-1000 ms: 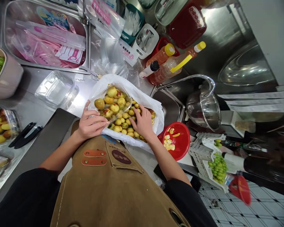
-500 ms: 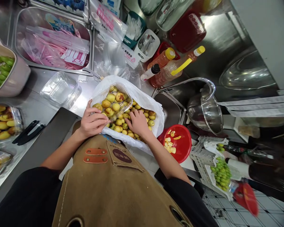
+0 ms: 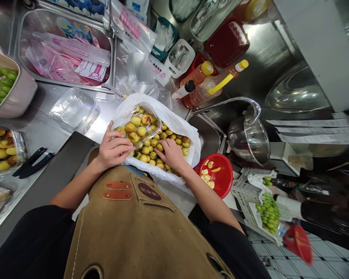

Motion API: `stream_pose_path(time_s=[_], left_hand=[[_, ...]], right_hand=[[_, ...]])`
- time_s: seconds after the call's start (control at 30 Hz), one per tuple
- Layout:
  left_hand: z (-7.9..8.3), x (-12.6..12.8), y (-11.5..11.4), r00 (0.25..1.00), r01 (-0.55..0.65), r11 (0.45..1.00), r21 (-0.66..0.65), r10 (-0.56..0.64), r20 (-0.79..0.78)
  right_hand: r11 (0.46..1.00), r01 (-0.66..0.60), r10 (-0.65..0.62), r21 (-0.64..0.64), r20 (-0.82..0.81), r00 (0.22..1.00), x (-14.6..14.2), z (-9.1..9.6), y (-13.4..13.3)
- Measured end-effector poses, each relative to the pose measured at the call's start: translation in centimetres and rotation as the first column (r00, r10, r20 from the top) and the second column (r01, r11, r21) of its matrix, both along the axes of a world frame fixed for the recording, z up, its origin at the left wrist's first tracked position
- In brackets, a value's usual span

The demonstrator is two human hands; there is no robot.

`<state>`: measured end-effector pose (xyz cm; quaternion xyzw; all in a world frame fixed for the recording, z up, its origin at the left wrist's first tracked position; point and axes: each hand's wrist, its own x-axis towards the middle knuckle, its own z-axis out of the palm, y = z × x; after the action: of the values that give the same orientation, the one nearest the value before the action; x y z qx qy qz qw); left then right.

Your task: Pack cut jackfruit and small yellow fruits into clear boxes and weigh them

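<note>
My left hand (image 3: 115, 148) grips the near left edge of a clear plastic container (image 3: 153, 110), which holds several yellow-brown jujubes (image 3: 134, 128). This container rests tilted on the left part of a white plastic bag (image 3: 189, 130) full of loose jujubes (image 3: 152, 155). Over the right part of that heap is my right hand (image 3: 172, 153), its thumb and index finger closed around one jujube (image 3: 159, 147). The other fingers of this hand are curled and partly hidden.
Another clear container (image 3: 72, 108) stands left of the bag. A red basket (image 3: 221, 174) with peel pieces is at the right, by a small sink (image 3: 208, 133). Black-handled tongs (image 3: 35, 162) and filled fruit packs (image 3: 6, 149) lie left. Sauce bottles (image 3: 197, 91) stand behind.
My right hand has shifted slightly right and its thumb and index finger have come together on a jujube. My left hand and the container have stayed about where they were.
</note>
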<state>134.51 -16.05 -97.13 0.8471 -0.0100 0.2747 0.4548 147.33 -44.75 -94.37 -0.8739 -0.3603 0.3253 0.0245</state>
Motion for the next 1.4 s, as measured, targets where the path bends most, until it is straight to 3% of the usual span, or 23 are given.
stream_pose_path(time_s=[0.1, 0.17, 0.27, 0.37, 0.43, 0.53, 0.6, 0.67, 0.73, 0.83, 0.9, 1.0, 1.17, 1.4], left_hand=[[0.2, 0.3, -0.1, 0.999, -0.008, 1.000, 0.001, 0.008, 0.042], [0.4, 0.6, -0.1, 0.999, -0.001, 1.000, 0.007, 0.001, 0.051], [0.5, 0.8, 0.0, 0.998, 0.010, 1.000, 0.011, -0.010, 0.067], [0.3, 0.6, 0.1, 0.999, 0.027, 0.999, 0.020, -0.027, 0.039], [0.1, 0.4, 0.2, 0.999, 0.049, 0.999, 0.021, -0.049, -0.012], [-0.1, 0.3, 0.3, 0.996, 0.072, 0.997, 0.005, -0.071, -0.060], [0.0, 0.4, 0.3, 0.997, 0.066, 0.998, -0.001, -0.066, -0.041], [0.3, 0.6, 0.3, 0.998, 0.065, 0.998, 0.000, -0.065, -0.006], [0.5, 0.8, 0.3, 0.997, 0.070, 0.998, -0.004, -0.070, 0.016], [0.6, 0.9, 0.3, 0.997, 0.077, 0.997, -0.016, -0.077, -0.004], [0.4, 0.7, 0.3, 0.996, 0.085, 0.996, -0.029, -0.086, -0.031], [0.2, 0.4, 0.4, 0.995, 0.096, 0.994, -0.057, -0.097, -0.025], [0.1, 0.3, 0.5, 0.993, 0.115, 0.992, -0.057, -0.116, -0.012], [0.2, 0.6, 0.4, 0.992, 0.122, 0.989, -0.088, -0.122, 0.008]], right_hand=[[0.990, 0.117, -0.119, 0.079, 0.013, 0.993, 0.9, -0.4, -0.2], [0.954, 0.228, -0.240, 0.193, 0.045, 0.970, 2.0, -0.3, 0.3], [0.845, 0.336, -0.409, 0.416, 0.099, 0.907, 3.6, 1.2, 2.3], [0.740, 0.329, -0.483, 0.586, 0.123, 0.867, 4.7, 3.3, 6.1], [0.705, 0.274, -0.446, 0.655, 0.109, 0.888, 4.9, 4.4, 9.2], [0.712, 0.122, -0.217, 0.691, 0.051, 0.975, 4.9, 4.8, 13.2], [0.703, 0.021, -0.059, 0.711, 0.029, 0.998, 4.7, 4.7, 14.5], [0.684, 0.009, -0.059, 0.729, 0.042, 0.997, 4.3, 4.7, 14.1], [0.708, 0.108, -0.214, 0.698, 0.066, 0.974, 3.7, 4.8, 12.1], [0.791, 0.273, -0.382, 0.548, 0.094, 0.919, 2.2, 4.5, 7.3], [0.854, 0.310, -0.372, 0.418, 0.074, 0.925, 0.7, 3.7, 4.1], [0.942, 0.250, -0.255, 0.226, -0.006, 0.967, -1.8, 2.3, 0.8], [0.997, 0.062, -0.056, 0.044, -0.123, 0.991, -3.7, 1.1, 0.8], [0.994, 0.097, -0.099, -0.043, -0.035, 0.994, -3.1, 1.4, 2.5]])
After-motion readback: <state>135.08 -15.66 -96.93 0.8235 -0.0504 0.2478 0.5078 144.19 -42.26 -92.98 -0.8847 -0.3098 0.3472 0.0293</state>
